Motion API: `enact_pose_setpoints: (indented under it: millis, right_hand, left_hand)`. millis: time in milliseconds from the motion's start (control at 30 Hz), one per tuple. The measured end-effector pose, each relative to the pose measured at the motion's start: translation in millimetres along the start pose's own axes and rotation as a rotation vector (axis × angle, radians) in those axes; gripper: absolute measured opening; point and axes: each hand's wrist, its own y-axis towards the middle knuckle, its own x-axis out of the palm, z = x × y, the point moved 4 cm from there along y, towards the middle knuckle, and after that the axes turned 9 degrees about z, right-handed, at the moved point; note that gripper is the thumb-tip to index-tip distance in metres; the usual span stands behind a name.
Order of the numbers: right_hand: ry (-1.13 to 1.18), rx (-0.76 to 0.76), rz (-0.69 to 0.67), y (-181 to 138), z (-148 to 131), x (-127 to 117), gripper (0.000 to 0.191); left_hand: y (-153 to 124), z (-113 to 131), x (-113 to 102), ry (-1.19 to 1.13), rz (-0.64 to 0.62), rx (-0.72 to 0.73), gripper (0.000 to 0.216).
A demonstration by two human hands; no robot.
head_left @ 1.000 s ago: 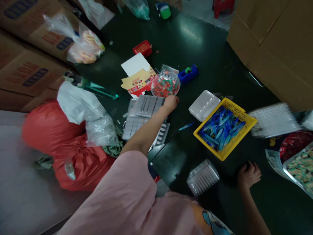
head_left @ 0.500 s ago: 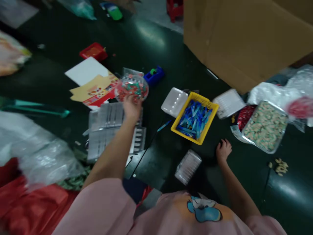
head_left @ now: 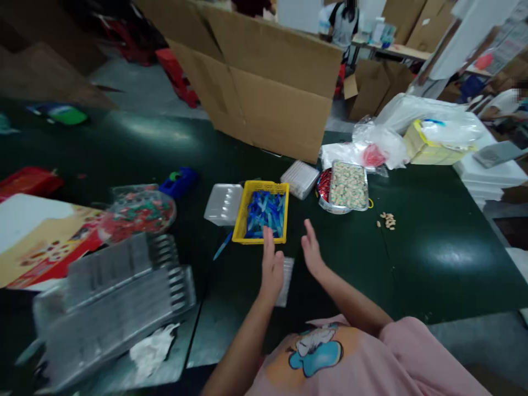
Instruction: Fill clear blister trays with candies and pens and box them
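My left hand (head_left: 271, 266) lies with fingers stretched out over a clear ribbed plastic tray (head_left: 285, 280) on the dark green table, just below a yellow basket (head_left: 240, 223) of blue pen-like parts. My right hand (head_left: 311, 250) hovers beside it with fingers extended, holding nothing, right of the basket's near corner. A loose blue part (head_left: 223, 246) lies left of the basket.
A white plastic lid (head_left: 224, 204) and a blue tape dispenser (head_left: 179, 181) sit left of the basket. A bowl of red and green pieces (head_left: 138, 214), stacked clear trays (head_left: 111, 297) and printed cards (head_left: 37, 247) fill the left. A tray of pale pieces (head_left: 348, 185) and a big cardboard box (head_left: 264, 82) stand behind.
The view swung right. My left hand left the bowl of red and green pieces and came back to the clear tray before me; my right hand lifted off the table and opened.
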Motion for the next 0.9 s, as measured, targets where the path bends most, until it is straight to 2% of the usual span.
enact_pose_setpoints:
  millis: [100,200,300,400,467,567,633,700,767,833,900]
  right_hand:
    - [0.321,0.103,-0.194,-23.6,-38.7,6.6,0.070]
    - [0.416,0.182,-0.204,-17.3,-58.5,-18.9,0.067]
    - [0.187,0.123,-0.196,-15.7,-67.4,-51.8,0.063]
    - [-0.109,0.055,-0.238,-41.7,-65.3,-68.8,0.060]
    - [-0.074,0.058,-0.197,-66.3,-58.4,-77.6,0.062]
    - [0.319,0.114,-0.068,-96.4,-38.0,-99.4,0.065]
    - [0.556,0.177,-0.050,-110.0,-18.8,-119.9,0.071]
    - [0.612,0.256,-0.111,-124.3,0.6,-144.1,0.076]
    - [0.562,0.323,-0.214,-144.2,18.3,-173.4,0.075]
    - [0.404,0.327,-0.369,-168.2,35.6,-207.7,0.072]
    - [0.142,0.261,-0.560,-189.7,55.5,-244.9,0.067]
  left_hand:
    - [-31.4,19.6,54.4,-0.195,-0.050,-0.117,0.063]
    - [-64.8,40.6,90.0,-0.181,-0.161,-0.026,0.065]
    - [-83.6,52.0,105.4,-0.176,-0.193,0.027,0.065]
    - [-79.8,49.1,115.4,-0.229,-0.162,-0.115,0.065]
    - [-76.5,44.6,126.2,-0.264,-0.162,-0.203,0.066]
    - [-87.9,38.0,148.9,-0.290,-0.198,-0.250,0.064]
    - [-107.4,30.8,166.0,-0.305,-0.220,-0.295,0.063]
    - [-132.1,23.2,181.3,-0.297,-0.257,-0.345,0.062]
    - [-157.7,17.6,191.0,-0.262,-0.324,-0.379,0.064]
    - [-181.3,12.8,190.9,-0.203,-0.405,-0.391,0.068]
    - [-204.9,4.9,178.5,-0.133,-0.470,-0.417,0.075]
